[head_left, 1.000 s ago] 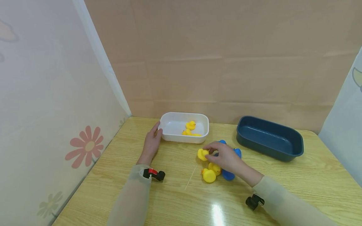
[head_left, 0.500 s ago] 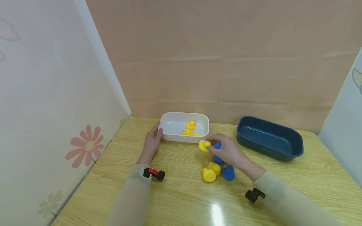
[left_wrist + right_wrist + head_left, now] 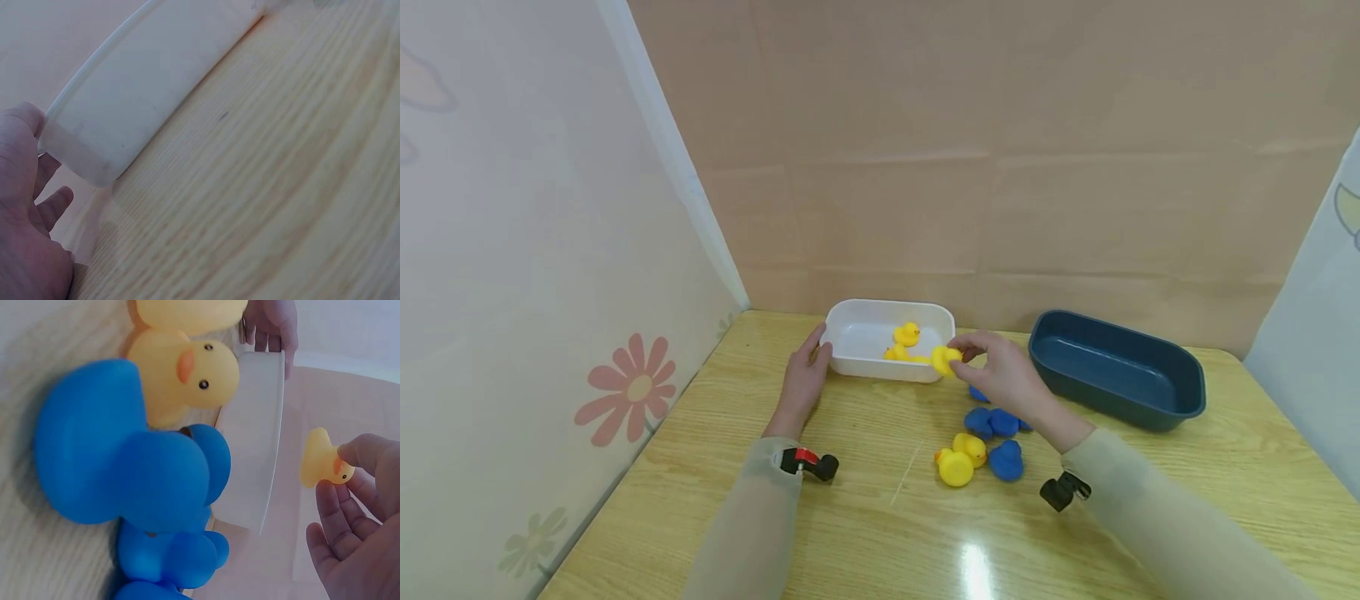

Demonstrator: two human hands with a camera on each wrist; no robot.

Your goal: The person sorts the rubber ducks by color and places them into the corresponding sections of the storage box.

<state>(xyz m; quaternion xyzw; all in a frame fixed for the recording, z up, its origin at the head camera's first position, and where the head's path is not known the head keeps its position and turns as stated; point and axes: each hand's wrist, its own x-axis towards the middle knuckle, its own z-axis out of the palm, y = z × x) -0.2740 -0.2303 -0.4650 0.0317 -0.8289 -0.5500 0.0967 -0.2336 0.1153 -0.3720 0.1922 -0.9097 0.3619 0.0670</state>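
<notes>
My left hand [image 3: 806, 379] rests against the left end of a white plastic tub [image 3: 880, 367], fingers loosely extended along its outer wall; in the left wrist view the fingertips are right at the rim. Two yellow rubber ducks, one being this upper duck [image 3: 907, 334], lie inside the tub, along with another yellow bit near its front wall. My right hand [image 3: 1000, 375] pinches a yellow rubber duck [image 3: 322, 459] between thumb and fingers. It is raised at the tub's front right corner, overlapping the rim in the head view.
Two yellow ducks [image 3: 956, 468] sit on the wooden table [image 3: 865, 533] in front. Several blue ducks [image 3: 1006, 460] lie beside and behind them, partly below the right hand. A dark blue tub [image 3: 1116, 375] stands at the back right, near the papered back wall [image 3: 880, 167].
My right hand has lifted the pinched yellow duck and carried it away from the group, up to the white tub's front right corner. The left hand has stayed at the tub.
</notes>
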